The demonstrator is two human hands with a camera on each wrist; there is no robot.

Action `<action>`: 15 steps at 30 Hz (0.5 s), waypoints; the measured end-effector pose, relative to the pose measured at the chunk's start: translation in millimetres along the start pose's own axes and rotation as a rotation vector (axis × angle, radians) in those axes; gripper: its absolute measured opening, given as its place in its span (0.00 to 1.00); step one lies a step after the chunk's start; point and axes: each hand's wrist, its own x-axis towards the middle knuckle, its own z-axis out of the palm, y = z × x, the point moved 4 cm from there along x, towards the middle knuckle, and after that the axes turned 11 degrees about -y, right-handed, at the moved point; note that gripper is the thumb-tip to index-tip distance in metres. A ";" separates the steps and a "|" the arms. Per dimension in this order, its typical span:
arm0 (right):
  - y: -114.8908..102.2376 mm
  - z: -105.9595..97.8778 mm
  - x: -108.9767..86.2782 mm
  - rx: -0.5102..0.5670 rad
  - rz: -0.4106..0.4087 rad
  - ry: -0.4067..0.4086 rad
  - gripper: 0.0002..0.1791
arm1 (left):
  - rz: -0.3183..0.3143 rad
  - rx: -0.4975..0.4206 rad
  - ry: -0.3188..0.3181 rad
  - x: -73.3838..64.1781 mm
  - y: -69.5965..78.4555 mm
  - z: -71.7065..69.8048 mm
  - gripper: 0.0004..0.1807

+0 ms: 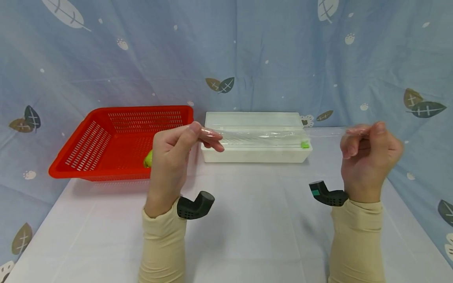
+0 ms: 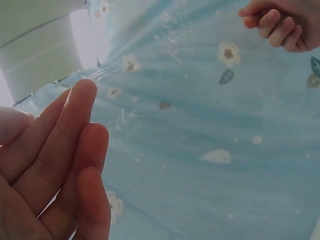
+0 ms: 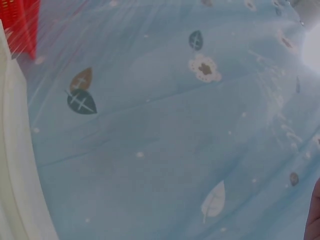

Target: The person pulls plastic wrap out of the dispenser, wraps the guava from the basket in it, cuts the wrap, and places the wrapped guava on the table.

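A clear sheet of cling film [image 1: 269, 135] stretches between both hands, above a white cling film dispenser [image 1: 255, 155] with a green cutter slide [image 1: 304, 144]. My left hand [image 1: 170, 165] pinches one end between thumb and fingers, its outer fingers loosely extended. At the other end my right hand [image 1: 369, 161] pinches the film, fingers curled. In the left wrist view the film runs from the near fingertips toward the right hand [image 2: 280, 27]. Only a sliver of finger [image 3: 314, 212] shows in the right wrist view, with the dispenser's white side [image 3: 25, 150] at left.
A red plastic basket [image 1: 116, 176] stands to the left of the dispenser, with a green fruit [image 1: 148, 159] inside, partly hidden behind the left hand. White cloth [image 1: 255, 220] covers the table. A blue patterned curtain [image 1: 269, 47] hangs behind and at the sides.
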 end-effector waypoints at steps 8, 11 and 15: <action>-4.7 3.1 -1.0 0.011 -0.018 0.015 0.24 | 0.019 0.009 0.009 -1.9 5.8 1.1 0.18; -7.4 4.2 -1.0 -0.005 -0.028 0.014 0.25 | 0.024 0.006 0.017 -2.9 7.6 1.6 0.18; -10.4 5.8 -1.6 0.015 -0.048 0.018 0.24 | 0.032 -0.004 0.027 -4.3 9.9 2.2 0.19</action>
